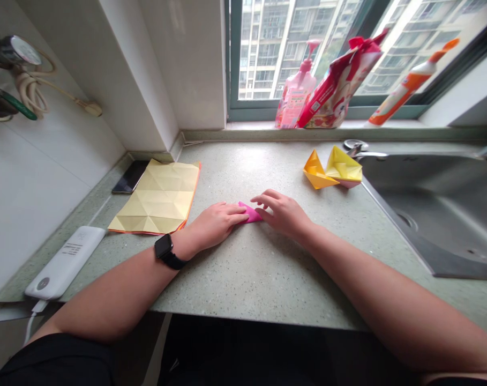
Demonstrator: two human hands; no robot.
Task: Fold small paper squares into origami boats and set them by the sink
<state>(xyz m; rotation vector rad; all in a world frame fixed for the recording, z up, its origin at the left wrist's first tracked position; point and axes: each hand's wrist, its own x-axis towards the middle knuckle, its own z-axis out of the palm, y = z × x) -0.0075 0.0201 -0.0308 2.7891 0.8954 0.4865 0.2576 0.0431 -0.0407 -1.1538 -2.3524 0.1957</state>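
Pink folded paper [250,212] sits between palm-down left hand [215,225] and right hand [283,214], both grips open, touching it.

No legible text anywhere. Pink pump bottle [294,96] on window ledge, 12 o'clock: printed front label, too blurred to read. Red printed bag [339,88] leaning beside it, 1 o'clock: small print and pale patch on front, unreadable. Orange-and-white tube [402,88] further along ledge, 1 o'clock: lettering on body too small to tell. White power bank [64,262] on counter, 10 o'clock: short rows of dark marks on top face, round mark near one end, neither readable. Round dial gauge [26,52] on wall, 11 o'clock: face markings blurred.
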